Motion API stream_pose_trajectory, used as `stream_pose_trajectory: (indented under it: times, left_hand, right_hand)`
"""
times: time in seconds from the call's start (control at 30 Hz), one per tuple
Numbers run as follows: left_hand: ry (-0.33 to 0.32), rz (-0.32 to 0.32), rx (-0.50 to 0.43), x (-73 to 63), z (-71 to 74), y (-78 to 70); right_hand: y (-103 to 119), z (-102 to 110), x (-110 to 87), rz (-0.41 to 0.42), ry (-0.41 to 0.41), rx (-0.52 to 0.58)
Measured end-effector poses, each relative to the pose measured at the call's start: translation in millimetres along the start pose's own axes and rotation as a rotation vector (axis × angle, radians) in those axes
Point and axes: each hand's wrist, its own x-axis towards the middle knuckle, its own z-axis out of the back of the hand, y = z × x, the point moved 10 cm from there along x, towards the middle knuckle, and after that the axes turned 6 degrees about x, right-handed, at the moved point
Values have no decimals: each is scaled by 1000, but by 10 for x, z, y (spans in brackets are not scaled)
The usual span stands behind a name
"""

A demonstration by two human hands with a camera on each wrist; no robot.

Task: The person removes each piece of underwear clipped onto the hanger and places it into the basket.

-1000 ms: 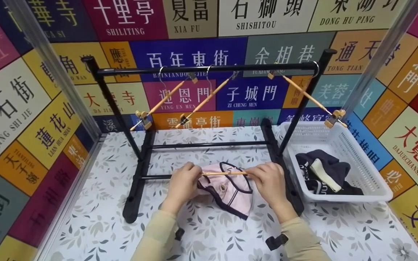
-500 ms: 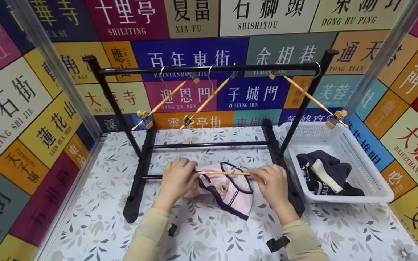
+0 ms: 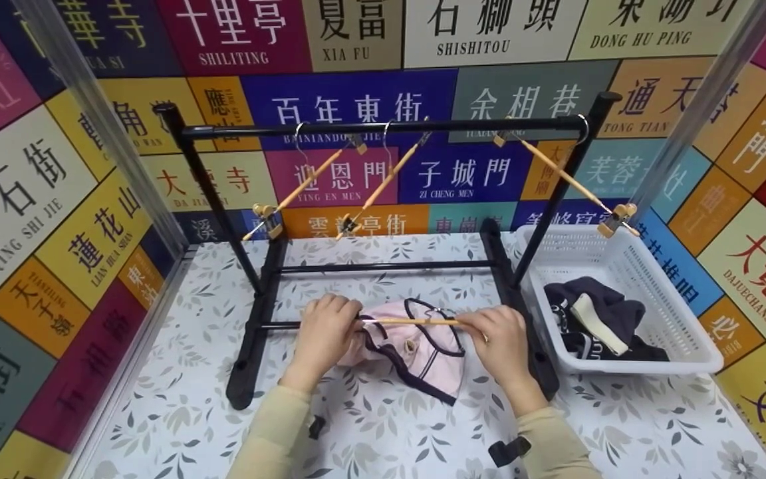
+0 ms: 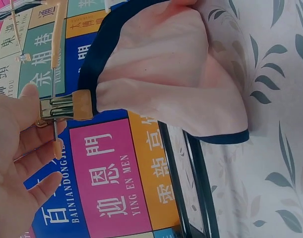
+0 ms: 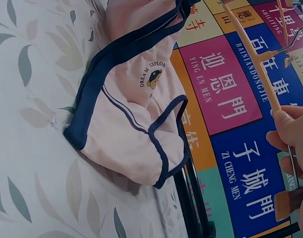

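A small pink garment [image 3: 446, 372] with navy trim lies crumpled on the table, its kind unclear; the right wrist view shows a bear print [image 5: 154, 78] on it. Over it runs a wooden clip hanger [image 3: 416, 322], held level by both hands. My left hand [image 3: 326, 336] holds the hanger's left clip [image 4: 67, 105], thumb on one side and fingers behind. That clip meets the garment's navy edge in the left wrist view. My right hand [image 3: 499, 339] pinches the rod near its right end. The right clip [image 5: 290, 203] hangs beside those fingers, apart from the garment.
A black garment rack [image 3: 383, 126] stands around the work, with several clip hangers hooked on its top bar. To its right sits a white basket [image 3: 682, 332] holding dark clothes [image 3: 612, 309]. Walls with coloured sign panels [image 3: 350, 93] enclose the table [image 3: 177, 372].
Both hands have drawn apart a little, the left one moving further left along the hanger. The garment's right part stays where it was. In the last half second the hanger dips slightly.
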Motion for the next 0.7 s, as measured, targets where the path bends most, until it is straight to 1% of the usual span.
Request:
stream_pose_trajectory:
  times: [0.17,0.5,0.7]
  left_hand:
    - [-37,3,6,-19,18,-23]
    - [-36,21,4,-27,-12,-30]
    - [-61,27,-14,1,23,-36]
  right_hand:
    - [-10,-15,-25,-3,11,-8]
    - [-33,-29,-62,-18,13,2]
    - [-39,-15,-41,-17,3,5]
